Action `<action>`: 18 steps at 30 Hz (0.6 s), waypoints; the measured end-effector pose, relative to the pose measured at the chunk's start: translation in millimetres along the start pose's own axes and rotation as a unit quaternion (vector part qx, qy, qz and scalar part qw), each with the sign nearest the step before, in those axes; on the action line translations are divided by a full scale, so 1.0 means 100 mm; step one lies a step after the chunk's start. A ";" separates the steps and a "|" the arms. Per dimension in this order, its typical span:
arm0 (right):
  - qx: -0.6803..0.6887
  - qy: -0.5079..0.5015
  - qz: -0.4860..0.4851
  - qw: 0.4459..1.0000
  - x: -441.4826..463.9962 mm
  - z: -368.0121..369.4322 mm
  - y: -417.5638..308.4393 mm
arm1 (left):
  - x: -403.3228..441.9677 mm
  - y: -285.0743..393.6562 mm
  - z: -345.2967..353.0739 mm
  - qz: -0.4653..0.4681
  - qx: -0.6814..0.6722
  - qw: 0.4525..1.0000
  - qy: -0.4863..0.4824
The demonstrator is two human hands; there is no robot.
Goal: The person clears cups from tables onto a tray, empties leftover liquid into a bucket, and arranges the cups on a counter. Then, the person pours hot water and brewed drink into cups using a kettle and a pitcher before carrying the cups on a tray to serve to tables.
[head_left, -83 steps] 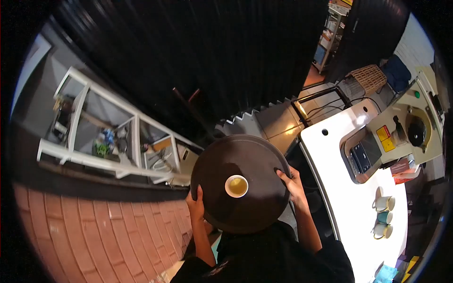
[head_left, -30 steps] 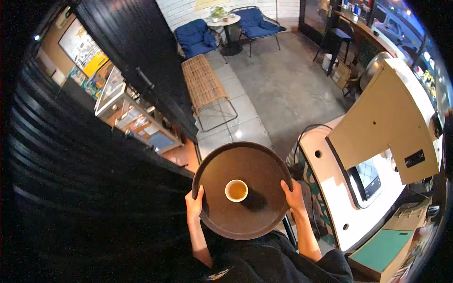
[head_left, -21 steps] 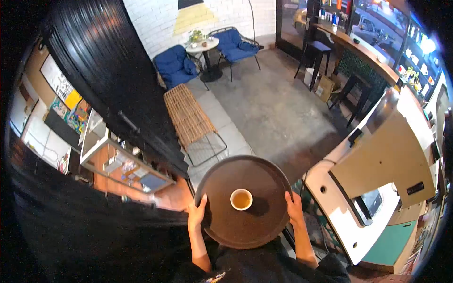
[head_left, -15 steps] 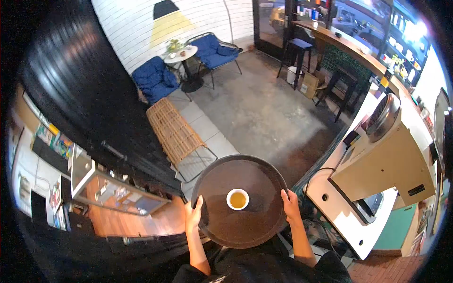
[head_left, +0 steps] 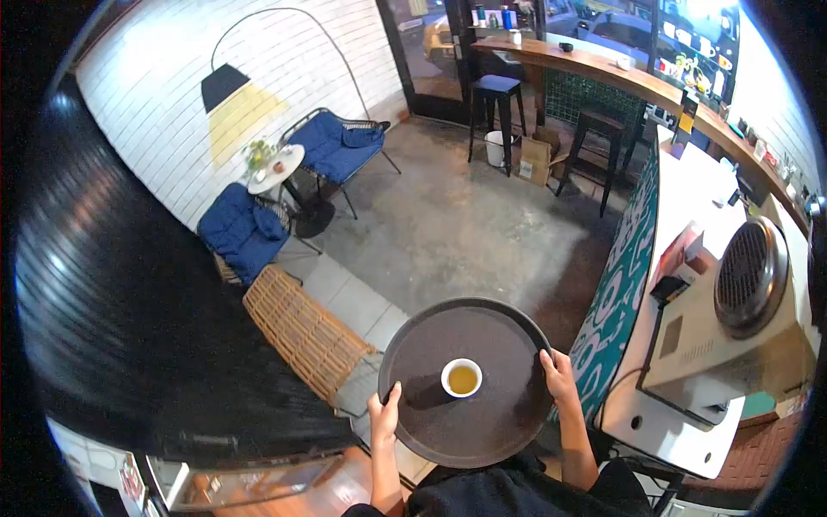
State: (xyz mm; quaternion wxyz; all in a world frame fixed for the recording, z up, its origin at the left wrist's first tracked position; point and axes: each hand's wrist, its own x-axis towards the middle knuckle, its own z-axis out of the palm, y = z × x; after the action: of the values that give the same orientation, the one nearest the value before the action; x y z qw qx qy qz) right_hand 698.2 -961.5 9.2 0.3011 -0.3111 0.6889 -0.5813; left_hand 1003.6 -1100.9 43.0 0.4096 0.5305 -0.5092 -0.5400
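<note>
A round dark brown serving tray (head_left: 508,414) is held out in front of my body. My left hand (head_left: 384,415) grips its left rim, thumb on top and the fingers mostly hidden underneath. On the opposite rim, my right hand (head_left: 560,377) holds on the same way. Near the middle of the tray stands a small white cup (head_left: 462,378), upright, with yellowish-brown liquid inside. Neither hand touches the cup.
A rattan bench (head_left: 306,332) lies ahead on the left, beyond it blue cushioned chairs (head_left: 332,151) and a small round table (head_left: 289,164). To the right runs a white counter (head_left: 633,405) with a beige machine (head_left: 715,345). Black stools (head_left: 594,142) line the window bar.
The view has turned and moved forward: the bench and chairs sit further left, and the counter's patterned green front now shows. Both hands keep hold of the tray; the cup stays near its middle.
</note>
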 end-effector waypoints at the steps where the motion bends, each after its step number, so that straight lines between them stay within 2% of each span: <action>1: 0.001 0.007 0.004 1.000 0.15 0.01 -0.03 | 0.15 0.08 0.09 -0.017 -0.008 1.000 -0.001; 3: 0.041 0.020 0.059 0.997 0.40 0.06 -0.14 | 0.39 0.19 0.19 -0.040 -0.008 0.999 -0.012; 4: 0.030 0.031 0.034 0.998 0.56 0.07 -0.07 | 0.60 0.25 0.28 -0.045 -0.015 0.999 -0.025; 5: 0.075 0.057 -0.019 0.995 0.73 0.15 -0.08 | 0.79 0.29 0.36 -0.052 -0.022 0.998 -0.038; 7: 0.063 0.068 0.017 0.995 0.97 0.15 -0.23 | 1.11 0.32 0.51 -0.068 -0.039 0.996 -0.033; 9: 0.064 0.077 0.029 0.995 1.22 0.14 -0.25 | 1.42 0.46 0.69 -0.001 -0.001 0.999 -0.048; 10: 0.078 0.090 0.025 0.993 1.36 0.16 -0.19 | 1.48 0.67 0.81 -0.045 0.036 0.998 -0.025; 14: 0.077 0.117 0.038 0.989 1.77 0.13 -0.21 | 2.06 0.75 1.10 -0.062 0.044 0.995 -0.063; 16: 0.121 0.140 0.028 0.982 1.93 0.13 -0.30 | 2.37 0.72 1.29 -0.021 -0.019 0.994 -0.104; 18: 0.087 0.158 0.034 0.983 2.13 0.04 -0.28 | 2.66 0.78 1.50 -0.034 -0.016 0.990 -0.133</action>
State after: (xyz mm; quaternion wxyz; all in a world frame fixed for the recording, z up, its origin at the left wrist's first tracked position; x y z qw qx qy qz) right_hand 570.8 -1133.6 25.2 0.2335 -0.1648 0.6850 -0.6701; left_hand 820.2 -1356.1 66.6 0.3279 0.4645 -0.5320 -0.6274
